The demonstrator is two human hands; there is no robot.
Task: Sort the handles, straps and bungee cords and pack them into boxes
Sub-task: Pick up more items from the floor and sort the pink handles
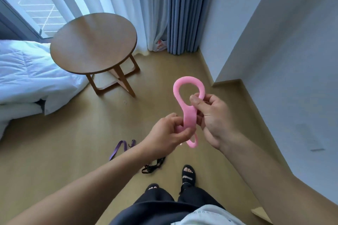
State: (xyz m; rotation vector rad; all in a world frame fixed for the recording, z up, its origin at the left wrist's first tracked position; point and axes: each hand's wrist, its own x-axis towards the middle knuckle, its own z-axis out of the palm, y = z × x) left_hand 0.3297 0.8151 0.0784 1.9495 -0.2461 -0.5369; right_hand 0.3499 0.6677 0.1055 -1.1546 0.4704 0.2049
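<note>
Currently: pink handle (188, 115), long axis upright, big loop topmost. Left hand (167, 133) pinches below; right hand (212, 115) pinches above.

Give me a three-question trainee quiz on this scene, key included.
1. Which hands grip the handle? A left only; B right only; C both.
2. True or false: the purple strap lies on the floor.
3. Fill in: the table has a ____ top.
Key: 1 C, the left hand and right hand both grip it. 2 true. 3 round.
</note>
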